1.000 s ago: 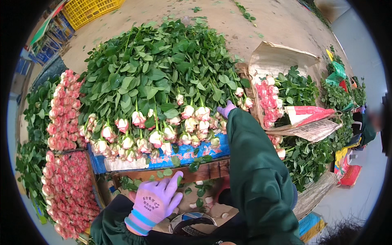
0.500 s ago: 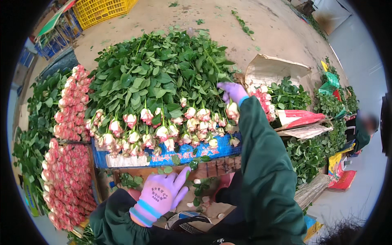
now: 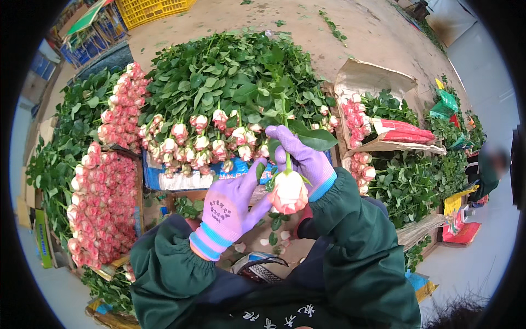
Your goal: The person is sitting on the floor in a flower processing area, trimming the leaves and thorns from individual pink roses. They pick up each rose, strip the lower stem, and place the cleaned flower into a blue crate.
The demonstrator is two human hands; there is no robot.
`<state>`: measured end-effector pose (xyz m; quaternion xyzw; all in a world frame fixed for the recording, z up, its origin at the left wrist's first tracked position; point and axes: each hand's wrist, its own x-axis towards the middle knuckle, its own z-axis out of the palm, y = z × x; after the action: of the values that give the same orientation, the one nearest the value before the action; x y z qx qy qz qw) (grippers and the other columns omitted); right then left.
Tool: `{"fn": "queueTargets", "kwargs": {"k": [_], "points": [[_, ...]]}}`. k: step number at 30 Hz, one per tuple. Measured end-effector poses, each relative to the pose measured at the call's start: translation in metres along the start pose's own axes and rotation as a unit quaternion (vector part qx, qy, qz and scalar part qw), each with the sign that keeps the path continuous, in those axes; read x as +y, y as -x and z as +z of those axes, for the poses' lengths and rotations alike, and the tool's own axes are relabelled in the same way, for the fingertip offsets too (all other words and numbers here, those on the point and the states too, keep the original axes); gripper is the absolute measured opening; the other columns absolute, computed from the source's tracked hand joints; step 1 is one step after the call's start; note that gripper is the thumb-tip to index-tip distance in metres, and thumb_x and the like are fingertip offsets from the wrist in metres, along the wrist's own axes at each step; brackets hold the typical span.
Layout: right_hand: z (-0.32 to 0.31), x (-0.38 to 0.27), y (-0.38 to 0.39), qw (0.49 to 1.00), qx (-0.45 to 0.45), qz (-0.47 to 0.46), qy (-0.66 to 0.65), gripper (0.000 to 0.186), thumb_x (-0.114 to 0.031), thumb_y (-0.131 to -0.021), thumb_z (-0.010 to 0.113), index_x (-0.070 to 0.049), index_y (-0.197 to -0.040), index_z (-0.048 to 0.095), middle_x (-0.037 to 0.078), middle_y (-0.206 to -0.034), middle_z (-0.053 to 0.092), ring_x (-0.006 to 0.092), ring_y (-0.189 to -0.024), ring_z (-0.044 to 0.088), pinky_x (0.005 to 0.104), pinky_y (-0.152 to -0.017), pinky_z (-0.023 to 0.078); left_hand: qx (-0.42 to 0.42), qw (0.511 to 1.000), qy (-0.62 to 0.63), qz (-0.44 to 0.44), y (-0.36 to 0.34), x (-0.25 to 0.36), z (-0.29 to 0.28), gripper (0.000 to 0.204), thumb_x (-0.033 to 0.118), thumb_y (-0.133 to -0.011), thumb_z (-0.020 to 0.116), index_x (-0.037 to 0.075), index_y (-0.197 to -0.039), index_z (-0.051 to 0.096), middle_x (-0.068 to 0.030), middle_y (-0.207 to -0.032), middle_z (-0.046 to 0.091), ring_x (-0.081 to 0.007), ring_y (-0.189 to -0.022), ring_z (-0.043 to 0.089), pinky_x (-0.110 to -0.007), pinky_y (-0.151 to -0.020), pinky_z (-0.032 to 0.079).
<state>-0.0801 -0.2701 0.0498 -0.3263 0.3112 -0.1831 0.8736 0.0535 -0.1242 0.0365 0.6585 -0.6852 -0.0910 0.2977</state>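
My right hand (image 3: 298,156), in a lilac glove, is closed round the stem of a rose (image 3: 289,193). The rose hangs head down, its pale pink-white bloom toward me and its leafy stem pointing away. To its left is my left hand (image 3: 233,200), also gloved, with thumb and forefinger spread apart beside the bloom. A bit of green shows at the left forefinger's tip. Beyond both hands lies a broad pile of roses (image 3: 219,148), blooms toward me and leafy stems away, on a stand with a blue-and-white edge (image 3: 183,181).
Packed pink rose bunches (image 3: 107,208) stand at left. At right are a cardboard-wrapped bunch (image 3: 356,118), a red-and-white wrapper (image 3: 402,131) and more greenery. A yellow crate (image 3: 153,12) sits far left. Another person (image 3: 485,170) is at the far right. Petals and leaves lie below my hands.
My right hand has drawn back from the pile toward me with a rose. My left hand has risen to meet it beside the bloom. The view has shifted slightly.
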Motion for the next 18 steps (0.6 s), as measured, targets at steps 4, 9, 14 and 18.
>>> {"fn": "queueTargets", "kwargs": {"k": [4, 9, 14, 18], "points": [[-0.001, 0.005, -0.009, 0.996, -0.057, -0.011, -0.063, 0.035, -0.028, -0.099, 0.055, -0.009, -0.128, 0.054, 0.0, -0.084, 0.055, 0.0119, -0.072, 0.058, 0.0282, -0.064, 0.053, 0.064, 0.997, 0.036, -0.01, -0.002, -0.003, 0.001, 0.08, 0.035, -0.08, 0.07, 0.0, -0.143, 0.036, -0.0092, -0.08, 0.067, -0.0275, -0.068, 0.063, -0.04, -0.062, 0.047], [0.005, 0.012, -0.019, 0.98, -0.108, 0.031, -0.164, 0.036, -0.026, -0.098, 0.055, -0.007, -0.129, 0.052, 0.002, -0.098, 0.059, 0.0177, -0.089, 0.064, 0.0366, -0.079, 0.057, 0.131, 0.989, 0.071, -0.006, -0.014, -0.001, 0.008, 0.089, 0.043, -0.077, 0.073, 0.0, -0.145, 0.035, -0.0087, -0.072, 0.064, -0.0278, -0.058, 0.061, -0.039, -0.054, 0.046], [0.009, 0.009, -0.018, 0.989, -0.128, 0.003, -0.07, 0.046, -0.008, -0.099, 0.045, -0.007, -0.144, 0.039, 0.002, -0.118, 0.054, 0.0127, -0.102, 0.057, 0.0305, -0.092, 0.048, 0.177, 0.983, 0.055, -0.017, -0.031, 0.003, 0.009, 0.089, 0.053, -0.076, 0.071, 0.001, -0.141, 0.042, -0.0074, -0.06, 0.058, -0.0268, -0.051, 0.059, -0.038, -0.049, 0.044], [-0.004, 0.011, -0.024, 0.972, -0.135, 0.026, -0.193, 0.037, -0.024, -0.1, 0.051, -0.004, -0.131, 0.05, 0.005, -0.114, 0.062, 0.0177, -0.105, 0.063, 0.0347, -0.091, 0.053, 0.154, 0.98, 0.115, -0.042, -0.039, 0.012, 0.006, 0.08, 0.05, -0.076, 0.071, 0.006, -0.138, 0.047, -0.006, -0.055, 0.055, -0.0262, -0.047, 0.057, -0.037, -0.046, 0.042]]}}
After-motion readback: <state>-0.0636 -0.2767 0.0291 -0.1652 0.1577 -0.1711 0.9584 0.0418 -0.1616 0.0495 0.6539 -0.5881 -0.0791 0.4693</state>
